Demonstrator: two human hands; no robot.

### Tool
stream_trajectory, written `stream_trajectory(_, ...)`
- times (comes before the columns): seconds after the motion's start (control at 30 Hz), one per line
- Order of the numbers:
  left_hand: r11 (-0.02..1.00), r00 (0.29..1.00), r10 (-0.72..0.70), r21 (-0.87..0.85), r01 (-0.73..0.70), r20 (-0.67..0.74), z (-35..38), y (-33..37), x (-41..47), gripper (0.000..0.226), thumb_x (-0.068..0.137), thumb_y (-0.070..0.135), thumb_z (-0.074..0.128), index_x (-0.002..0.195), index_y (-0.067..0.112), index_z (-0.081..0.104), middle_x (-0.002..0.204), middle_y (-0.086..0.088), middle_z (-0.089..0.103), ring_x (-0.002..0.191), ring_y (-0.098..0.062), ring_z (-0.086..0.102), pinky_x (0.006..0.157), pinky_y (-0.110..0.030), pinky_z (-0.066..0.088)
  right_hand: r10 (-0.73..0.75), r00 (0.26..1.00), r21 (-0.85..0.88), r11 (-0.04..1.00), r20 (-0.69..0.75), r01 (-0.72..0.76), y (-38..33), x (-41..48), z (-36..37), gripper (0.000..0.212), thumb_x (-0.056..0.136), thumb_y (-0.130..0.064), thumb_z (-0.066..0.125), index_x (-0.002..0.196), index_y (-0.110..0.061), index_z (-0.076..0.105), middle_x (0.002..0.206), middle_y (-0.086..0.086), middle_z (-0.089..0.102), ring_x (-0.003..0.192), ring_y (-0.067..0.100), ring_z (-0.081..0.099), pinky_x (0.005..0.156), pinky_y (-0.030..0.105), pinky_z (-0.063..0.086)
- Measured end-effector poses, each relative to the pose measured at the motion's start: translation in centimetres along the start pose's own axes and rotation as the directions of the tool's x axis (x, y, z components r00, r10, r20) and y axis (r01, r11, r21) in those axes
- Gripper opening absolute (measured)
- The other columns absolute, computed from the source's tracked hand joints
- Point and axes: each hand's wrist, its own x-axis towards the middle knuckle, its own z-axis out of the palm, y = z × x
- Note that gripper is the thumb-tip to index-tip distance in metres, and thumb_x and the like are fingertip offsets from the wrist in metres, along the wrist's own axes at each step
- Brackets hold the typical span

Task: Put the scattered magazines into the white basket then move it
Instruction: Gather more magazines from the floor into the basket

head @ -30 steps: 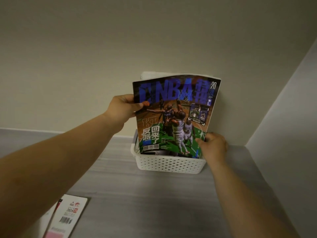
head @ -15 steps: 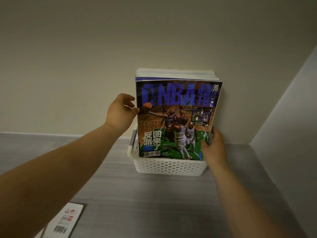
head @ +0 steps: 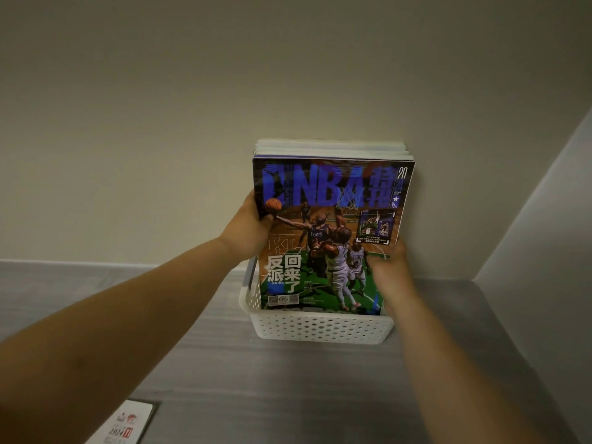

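We saw a beige wall (head: pixel 160 123) above a grey wood-grain tabletop (head: pixel 304 395), and by the wall the white perforated plastic basket (head: pixel 320 328). A glossy basketball magazine (head: pixel 326 225) stood upright in it, hiding all but the top edges of the stacked magazines (head: pixel 330 147) behind. The left hand (head: pixel 246 229) gripped its left edge, thumb on the cover; the blurred right hand (head: pixel 389 267) pinched the right edge, fingers hidden. A white-covered magazine (head: pixel 128 424) lay cut off bottom-left.
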Motion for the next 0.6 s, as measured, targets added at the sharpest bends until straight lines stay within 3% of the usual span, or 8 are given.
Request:
stream_trajectory(0.13, 1.000, 1.000, 0.006, -0.028, -0.006, 0.009, 0.1, -0.2, 0.2, 0.045, 0.090, 0.000, 0.038, 0.133, 0.010, 0.027, 0.130, -0.016, 0.048, 0.116, -0.029, 0.049, 0.090, -0.036, 0.043, 0.004, 1.000, -0.034, 0.999, -0.010, -0.005, 0.5, 0.0, 0.2, 0.040, 0.084, 0.007, 0.044, 0.117, -0.014, 0.037, 0.102, 0.003, 0.051, 0.079, 0.007, 0.048, 0.060, 0.014, 0.034)
stream_trajectory(0.23, 0.999, 1.000, -0.005, -0.052, 0.004, -0.018, 0.4, 0.0, 0.1, 0.044, 0.090, 0.004, 0.041, 0.132, 0.011, 0.029, 0.129, -0.015, 0.050, 0.113, -0.029, 0.051, 0.085, -0.032, 0.042, 0.016, 0.998, -0.060, 0.998, -0.057, -0.020, 0.9, -0.3, 0.1, 0.055, 0.084, 0.007, 0.045, 0.133, -0.008, 0.025, 0.123, 0.010, 0.052, 0.093, 0.013, 0.049, 0.067, 0.019, 0.038)
stream_trajectory(0.3, 0.998, 1.000, -0.013, -0.060, 0.012, -0.012, 0.1, -0.2, -0.3, 0.044, 0.090, 0.009, 0.045, 0.132, 0.010, 0.030, 0.126, -0.011, 0.051, 0.111, -0.026, 0.052, 0.083, -0.031, 0.042, 0.029, 0.995, -0.034, 0.999, -0.092, -0.032, 1.2, -0.8, 0.0, 0.071, 0.084, 0.006, 0.047, 0.141, -0.013, 0.010, 0.141, 0.012, 0.039, 0.104, 0.012, 0.046, 0.074, 0.014, 0.039)
stream_trajectory(0.37, 0.995, 0.998, -0.064, -0.071, 0.064, 0.003, -0.3, -0.7, -1.0, 0.054, 0.090, 0.017, 0.047, 0.137, 0.009, 0.022, 0.136, -0.010, 0.044, 0.124, -0.028, 0.045, 0.095, -0.036, 0.042, 0.039, 0.991, -0.014, 0.999, -0.125, -0.041, 1.2, -1.5, 0.0, 0.078, 0.084, 0.006, 0.048, 0.143, -0.015, 0.001, 0.152, 0.011, 0.021, 0.125, 0.017, 0.037, 0.089, 0.016, 0.032)
stream_trajectory(0.47, 0.994, 0.995, -0.098, 0.040, 0.098, -0.013, -1.6, -2.4, -3.5, 0.057, 0.090, 0.026, 0.046, 0.140, 0.013, 0.021, 0.146, -0.009, 0.034, 0.132, -0.023, 0.035, 0.103, -0.031, 0.031, -0.024, 0.984, -0.102, 0.995, -0.174, 0.006, 1.0, -3.1, 0.1, 0.076, 0.083, 0.004, 0.049, 0.143, -0.017, 0.006, 0.152, 0.012, 0.019, 0.138, 0.024, 0.024, 0.100, 0.027, 0.023)
stream_trajectory(0.6, 0.998, 0.999, -0.029, 0.049, 0.031, -0.041, -6.4, -5.1, -9.3, 0.043, 0.090, 0.021, 0.046, 0.132, 0.020, 0.038, 0.134, -0.003, 0.047, 0.114, -0.014, 0.047, 0.093, -0.023, 0.034, -0.133, 0.965, -0.271, 0.960, -0.225, 0.070, 0.1, -7.2, 1.4, 0.070, 0.081, 0.004, 0.051, 0.140, -0.015, 0.019, 0.148, 0.011, 0.028, 0.134, 0.027, 0.029, 0.108, 0.039, 0.029)
